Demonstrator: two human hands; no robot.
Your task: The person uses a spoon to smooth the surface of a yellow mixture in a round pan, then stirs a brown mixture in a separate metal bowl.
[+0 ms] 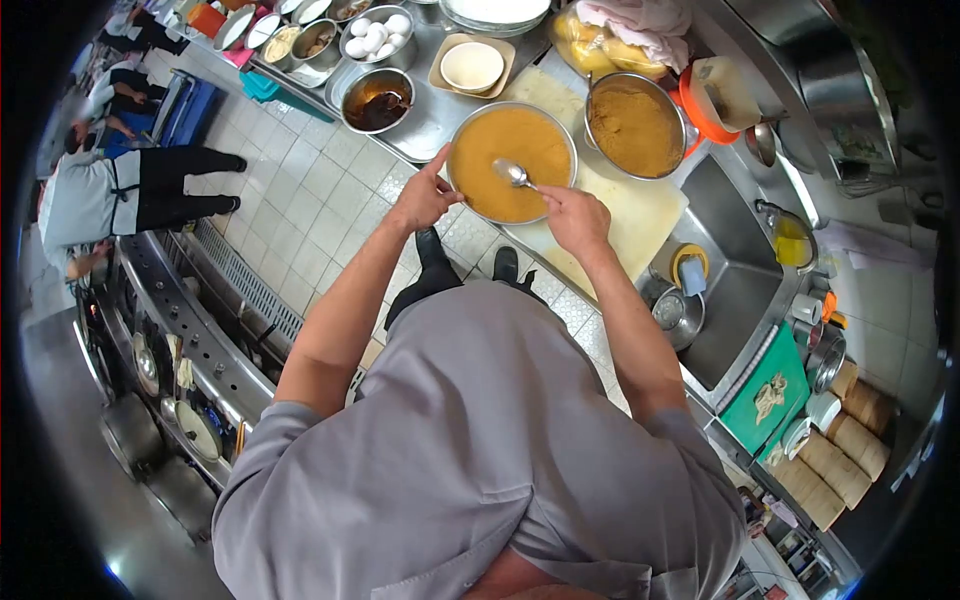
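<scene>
A round metal pan (478, 150) holds a smooth, level layer of orange-brown filling. My left hand (424, 196) grips its left rim, with the index finger stretched along the outer side and the thumb near the lower edge. In my right hand (577, 216) is a metal spoon (512, 172), its bowl resting on or just above the filling near the middle. Close by on the right stands a deep metal pot (640, 122) with a similar brown mass inside. The pan overlaps the front edge of a pale cutting board (640, 215).
Behind the pan are a bowl of dark sauce (377, 102), a bowl of eggs (376, 38) and a cream-coloured bowl (472, 66). To the right lie a sink (735, 255) and a green board (765, 395). A co-worker (95, 200) stands by the stove at left.
</scene>
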